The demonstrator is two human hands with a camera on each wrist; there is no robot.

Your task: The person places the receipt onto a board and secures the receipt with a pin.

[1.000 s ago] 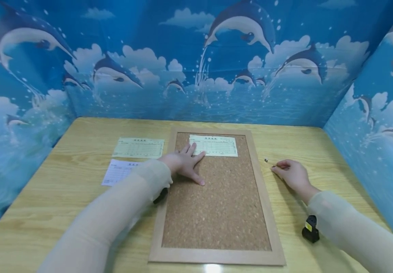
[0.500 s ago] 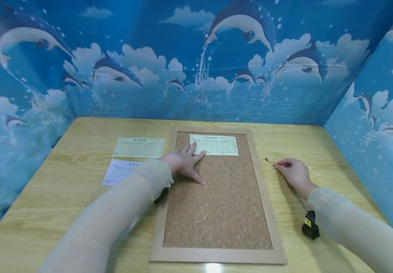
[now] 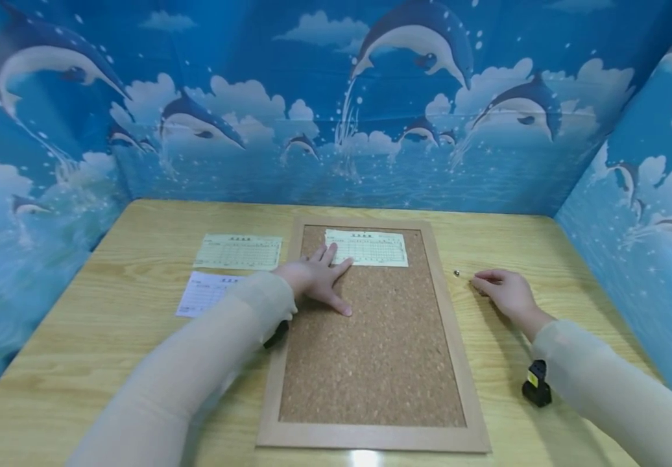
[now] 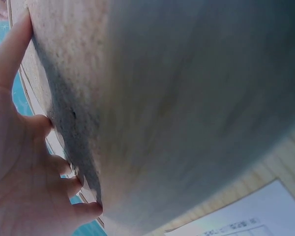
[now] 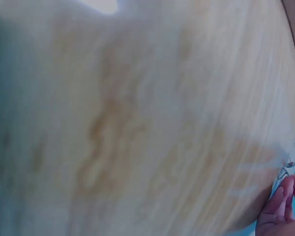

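My left hand [image 3: 318, 280] lies with spread fingers on the corkboard [image 3: 373, 344], its fingertips overlapping the left edge of a pale green printed slip [image 3: 371, 250] near the board's top. In the left wrist view, the fingers [image 4: 15, 46] reach onto the cork. To the right of the board, my right hand [image 3: 505, 295] brings thumb and index finger together low over the table. A tiny dark tip, apparently a thumbtack [image 3: 470, 281], shows at that pinch, mostly hidden by the fingers. Just left of it sits a small shiny metal thumbtack [image 3: 456, 273] on the table.
Left of the board, another pale green slip [image 3: 239, 251] lies above a white-lilac slip [image 3: 206, 293], which the left sleeve partly covers. The wood-grain table [image 3: 108, 311] ends at a blue dolphin-print backdrop [image 3: 324, 175] at back and sides.
My right hand has drawn slightly rightward, away from the loose thumbtack, keeping its pinch. My left hand stays in place on the board.
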